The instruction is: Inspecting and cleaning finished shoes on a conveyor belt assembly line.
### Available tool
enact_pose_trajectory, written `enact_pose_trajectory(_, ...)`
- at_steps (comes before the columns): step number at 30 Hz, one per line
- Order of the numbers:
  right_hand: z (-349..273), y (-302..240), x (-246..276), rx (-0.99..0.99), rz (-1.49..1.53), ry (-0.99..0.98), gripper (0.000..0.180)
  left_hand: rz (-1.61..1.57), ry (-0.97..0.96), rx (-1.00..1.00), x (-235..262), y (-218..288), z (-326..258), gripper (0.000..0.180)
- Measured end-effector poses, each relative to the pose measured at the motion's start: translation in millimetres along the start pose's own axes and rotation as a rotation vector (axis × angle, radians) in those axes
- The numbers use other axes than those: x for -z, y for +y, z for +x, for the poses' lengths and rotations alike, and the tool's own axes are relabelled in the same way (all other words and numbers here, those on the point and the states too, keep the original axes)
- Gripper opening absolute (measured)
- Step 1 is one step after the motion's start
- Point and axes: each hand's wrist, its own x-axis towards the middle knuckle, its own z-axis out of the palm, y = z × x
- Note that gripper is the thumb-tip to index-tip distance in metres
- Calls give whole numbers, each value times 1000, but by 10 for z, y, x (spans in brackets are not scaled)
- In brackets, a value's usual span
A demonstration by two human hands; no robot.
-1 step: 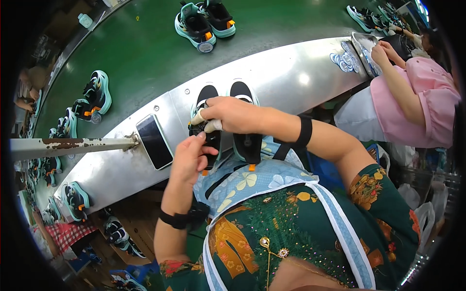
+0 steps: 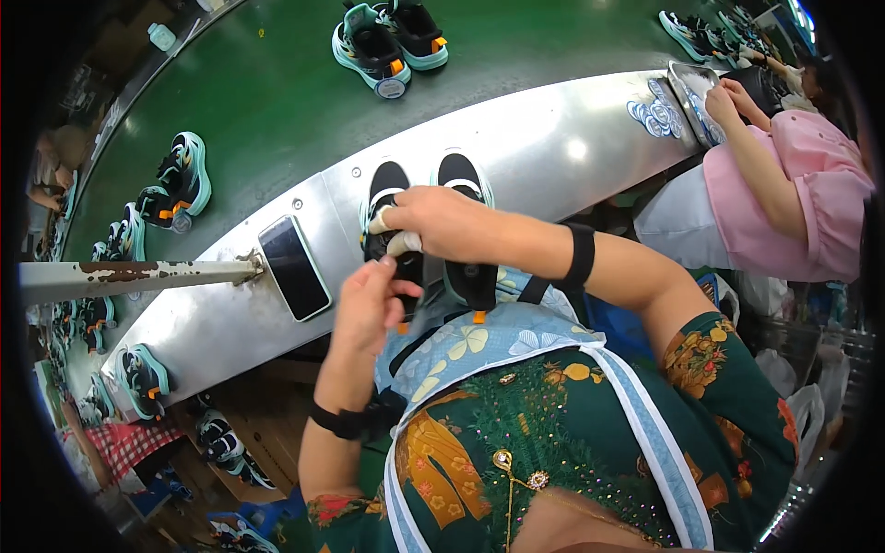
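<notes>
Two black sneakers with mint soles stand side by side on the metal shelf [image 2: 572, 138] in front of me. My right hand [image 2: 442, 221] reaches across and grips the left sneaker [image 2: 387, 189] at its upper, with pale tape on the fingertips. My left hand [image 2: 369, 300] pinches the near end of the same sneaker from below. The right sneaker [image 2: 461, 175] stands untouched under my right wrist. What the fingers pinch is too small to tell.
A dark phone [image 2: 293, 267] lies on the shelf to the left, beside a rusty white bar [image 2: 138, 274]. Beyond runs a green conveyor [image 2: 267, 101] carrying sneaker pairs [image 2: 387, 37]. A person in pink [image 2: 793, 194] works at the right. More shoes sit below left.
</notes>
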Motion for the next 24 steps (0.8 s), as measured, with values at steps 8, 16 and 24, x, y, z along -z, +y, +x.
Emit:
enact_pose_trajectory(8, -29, -163, -17, -19, -8, 38, 22, -191, -91, -52, -56, -70, -175, 28)
enact_pose_trajectory(16, 12, -293, 35, -77, -163, 63, 27, -209, -73, -81, -118, -97, -208, 29)
enact_pose_trajectory(24, 31, -240, 1, -111, -153, 1, 34, -228, -163, -52, -57, -102, -180, 30)
